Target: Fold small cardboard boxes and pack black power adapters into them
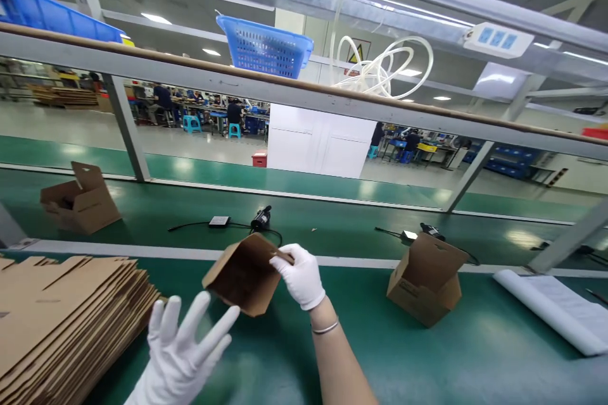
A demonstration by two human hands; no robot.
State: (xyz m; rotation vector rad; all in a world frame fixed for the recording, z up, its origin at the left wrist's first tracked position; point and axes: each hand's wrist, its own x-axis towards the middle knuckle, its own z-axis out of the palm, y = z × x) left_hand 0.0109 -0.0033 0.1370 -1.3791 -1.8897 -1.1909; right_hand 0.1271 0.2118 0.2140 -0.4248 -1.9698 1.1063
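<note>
My right hand (300, 275), in a white glove, pinches the top edge of a small partly folded cardboard box (242, 275) and holds it above the green table (427, 361). My left hand (183, 354), also gloved, is spread open just below and left of the box, holding nothing. A stack of flat cardboard blanks (61, 316) lies at the near left, close to my left hand.
An assembled open box (426, 278) stands to the right, another (80, 199) on the conveyor at far left. Black adapters with cables (256, 220) lie on the belt. A white sheet stack (560, 310) sits far right. Blue baskets (266, 47) rest on the overhead rail.
</note>
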